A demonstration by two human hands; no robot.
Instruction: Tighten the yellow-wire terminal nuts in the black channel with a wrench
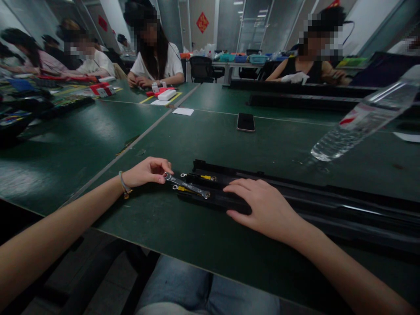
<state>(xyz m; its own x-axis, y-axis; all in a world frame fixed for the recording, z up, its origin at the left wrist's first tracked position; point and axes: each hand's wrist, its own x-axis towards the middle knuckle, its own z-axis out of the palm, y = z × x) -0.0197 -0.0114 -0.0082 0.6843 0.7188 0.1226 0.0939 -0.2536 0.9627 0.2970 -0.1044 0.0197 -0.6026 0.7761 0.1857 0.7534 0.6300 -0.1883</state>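
Note:
Between the thumb and fingers of my left hand [149, 169] is one end of a silver wrench [187, 184]. Its other end lies at a bolt near the end of a long black housing [275, 177]. Two yellow-sleeved ring terminals [207, 177] show at that end, one partly under the wrench. My right hand [259, 203] rests over the near side of the housing, fingers spread and slightly bent, thumb low. Part of the housing is hidden beneath my right palm.
A water bottle [364, 116] stands at the right, and a phone [246, 122] lies beyond the housing. White paper [183, 112] is near the table seam. Across the green table [197, 236] sit several people, with another long black housing [295, 101] at the far right.

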